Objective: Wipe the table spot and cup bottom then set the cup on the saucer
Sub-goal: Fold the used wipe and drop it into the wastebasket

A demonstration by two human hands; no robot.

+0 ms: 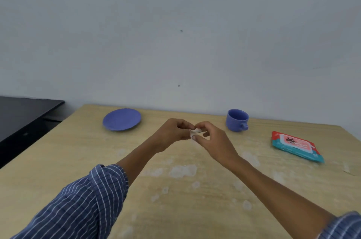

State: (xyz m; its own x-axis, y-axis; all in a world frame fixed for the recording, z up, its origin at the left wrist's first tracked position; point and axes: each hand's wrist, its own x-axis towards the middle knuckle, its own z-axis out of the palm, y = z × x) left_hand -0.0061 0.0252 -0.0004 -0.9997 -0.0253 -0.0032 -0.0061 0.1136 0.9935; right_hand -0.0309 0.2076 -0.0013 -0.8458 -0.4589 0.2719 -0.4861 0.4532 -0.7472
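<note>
Both hands pinch one small white wipe above the middle of the tabletop.

Head view: the left hand [172, 131] and right hand [210, 138] meet fingertip to fingertip, each gripping the same crumpled white wipe [195, 131], held clear of the wooden tabletop [58, 160]. One blue saucer [122, 119] lies near the far edge, toward the far left corner, bare. One blue cup [237, 120] stands upright near the far edge, right of the hands, its handle turned toward the near side; cup and saucer are well apart. One pack of wet wipes [297, 146] lies flat by the right edge. Several pale blotches [182, 171] mark the tabletop between the forearms. Both rolled sleeves are blue with white stripes.
</note>
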